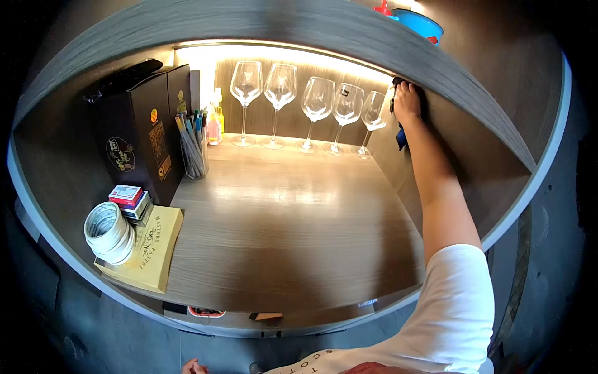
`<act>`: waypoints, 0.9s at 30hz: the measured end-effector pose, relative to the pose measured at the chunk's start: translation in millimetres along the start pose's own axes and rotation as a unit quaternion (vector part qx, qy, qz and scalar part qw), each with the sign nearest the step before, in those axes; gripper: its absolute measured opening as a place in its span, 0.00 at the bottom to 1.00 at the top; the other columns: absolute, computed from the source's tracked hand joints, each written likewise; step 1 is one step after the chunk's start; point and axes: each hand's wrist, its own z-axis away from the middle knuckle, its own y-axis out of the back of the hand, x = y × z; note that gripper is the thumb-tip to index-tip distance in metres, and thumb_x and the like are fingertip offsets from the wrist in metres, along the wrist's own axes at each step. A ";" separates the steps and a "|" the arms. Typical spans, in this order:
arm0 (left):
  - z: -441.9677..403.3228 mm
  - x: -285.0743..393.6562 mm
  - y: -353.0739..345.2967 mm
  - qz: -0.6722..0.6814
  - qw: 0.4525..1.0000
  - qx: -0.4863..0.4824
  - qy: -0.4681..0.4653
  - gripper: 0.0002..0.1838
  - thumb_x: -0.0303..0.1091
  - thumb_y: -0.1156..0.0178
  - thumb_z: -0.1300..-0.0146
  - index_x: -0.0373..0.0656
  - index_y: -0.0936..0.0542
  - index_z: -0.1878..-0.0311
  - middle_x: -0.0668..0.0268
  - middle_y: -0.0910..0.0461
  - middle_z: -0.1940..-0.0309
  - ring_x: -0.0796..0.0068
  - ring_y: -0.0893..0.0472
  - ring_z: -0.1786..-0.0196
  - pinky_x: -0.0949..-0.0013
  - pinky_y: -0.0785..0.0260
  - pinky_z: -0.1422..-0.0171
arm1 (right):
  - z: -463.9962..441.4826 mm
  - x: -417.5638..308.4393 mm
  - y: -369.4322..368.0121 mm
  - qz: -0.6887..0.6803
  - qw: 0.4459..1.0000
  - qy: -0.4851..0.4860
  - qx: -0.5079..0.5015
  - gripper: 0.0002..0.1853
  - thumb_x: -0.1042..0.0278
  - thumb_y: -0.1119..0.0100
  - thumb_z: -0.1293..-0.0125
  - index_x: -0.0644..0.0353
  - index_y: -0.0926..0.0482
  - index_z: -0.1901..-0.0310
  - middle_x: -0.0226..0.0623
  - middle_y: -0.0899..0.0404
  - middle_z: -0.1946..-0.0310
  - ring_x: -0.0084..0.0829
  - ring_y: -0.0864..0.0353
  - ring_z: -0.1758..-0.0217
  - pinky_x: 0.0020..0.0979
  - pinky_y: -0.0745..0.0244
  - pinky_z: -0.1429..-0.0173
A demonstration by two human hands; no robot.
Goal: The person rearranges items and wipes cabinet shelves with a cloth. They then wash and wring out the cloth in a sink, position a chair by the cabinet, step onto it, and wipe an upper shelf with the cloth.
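With fingers [405,88] of R hand [408,105] curled nearly shut, gripping dark-blue cloth [402,138] approx. vertically, just R of end wineglass [374,112]. Can't tell L hand's [194,367] grip, well apart.

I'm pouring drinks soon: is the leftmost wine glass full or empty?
Empty: the leftmost wine glass has a clear bowl, with the back panel showing through and no liquid visible.

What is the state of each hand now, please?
Right hand: closed on a dark cloth, at the side wall.
Left hand: cut off by the picture edge; open or closed cannot be told.
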 end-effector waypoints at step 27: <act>-50.8 19.7 -2.7 0.086 0.968 -0.171 -0.161 0.09 0.25 0.46 0.28 0.30 0.19 0.52 0.62 0.18 0.71 0.76 0.19 0.67 0.72 0.24 0.60 | 209.4 185.8 277.0 0.044 0.992 0.116 -0.021 0.20 0.62 0.43 0.35 0.58 0.21 0.42 0.33 0.26 0.36 0.34 0.37 0.27 0.43 0.45 0.24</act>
